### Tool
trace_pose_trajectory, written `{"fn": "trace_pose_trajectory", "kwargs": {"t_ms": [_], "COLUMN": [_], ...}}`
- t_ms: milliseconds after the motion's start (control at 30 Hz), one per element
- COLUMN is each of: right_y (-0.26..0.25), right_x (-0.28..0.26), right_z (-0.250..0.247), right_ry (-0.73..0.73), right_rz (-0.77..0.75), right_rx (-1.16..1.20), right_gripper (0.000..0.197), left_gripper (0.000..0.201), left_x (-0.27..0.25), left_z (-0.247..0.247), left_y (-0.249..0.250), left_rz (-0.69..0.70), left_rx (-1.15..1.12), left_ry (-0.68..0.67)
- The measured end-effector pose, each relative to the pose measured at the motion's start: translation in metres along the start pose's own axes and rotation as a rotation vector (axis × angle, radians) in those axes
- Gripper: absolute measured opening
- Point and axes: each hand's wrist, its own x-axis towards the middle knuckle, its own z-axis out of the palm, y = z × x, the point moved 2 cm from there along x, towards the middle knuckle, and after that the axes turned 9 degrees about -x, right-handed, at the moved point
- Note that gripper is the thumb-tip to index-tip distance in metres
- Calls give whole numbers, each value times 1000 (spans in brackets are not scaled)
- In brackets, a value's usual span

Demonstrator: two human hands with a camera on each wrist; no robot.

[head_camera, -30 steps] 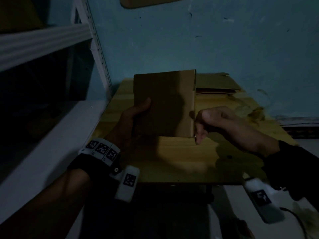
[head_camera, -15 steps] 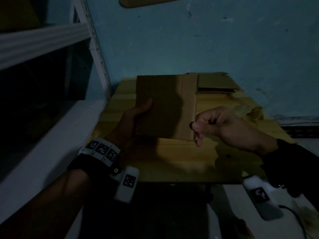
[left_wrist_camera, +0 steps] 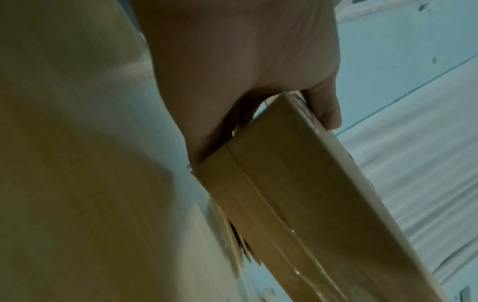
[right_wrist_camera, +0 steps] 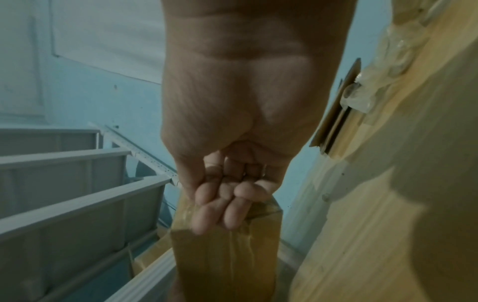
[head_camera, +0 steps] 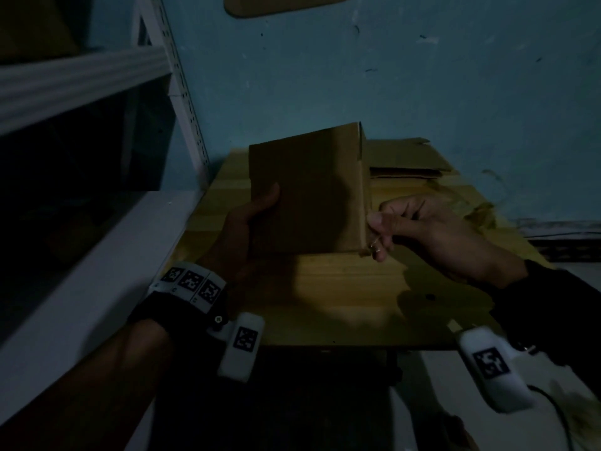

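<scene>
Cardboard box [head_camera: 305, 193] has turned; right hand [head_camera: 419, 229] now pinches its edge.

Dim room, weak warm light on the wood. Back wall [head_camera: 422, 76] is blue-green, scuffed & chipped, w/ a brown board [head_camera: 286, 3] hung near the top. Pale wooden worktop [head_camera: 341, 304] sits against it. Flat cardboard sheets [head_camera: 403, 157] lie at its far edge, crumpled clear plastic [head_camera: 481, 211] at the right. White metal shelving [head_camera: 81, 83] w/ a perforated upright [head_camera: 187, 112] runs along the left. Pale floor [head_camera: 432, 379] below.
</scene>
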Motion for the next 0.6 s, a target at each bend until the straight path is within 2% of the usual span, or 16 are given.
{"fn": "trace_pose_trajectory", "kwargs": {"t_ms": [200,333,500,600], "right_y": [0,1,1,-1], "right_x": [-1,0,-3,-5], "right_z": [-4,-6,-4,-4], "right_ry": [70,123,-6,-18], "right_rz": [-52,-19,-11,-31], "right_rx": [-202,-281,-159,-159], "right_gripper": [23,20,22,20], "left_gripper": [49,40,41,52], "left_x": [2,1,2,1], "left_z": [-4,-6,-8,-9], "left_y": [3,4,0,-2], "left_rz": [16,23,18,10], "left_rx": [19,41,22,15], "left_ry": [23,20,18,9]}}
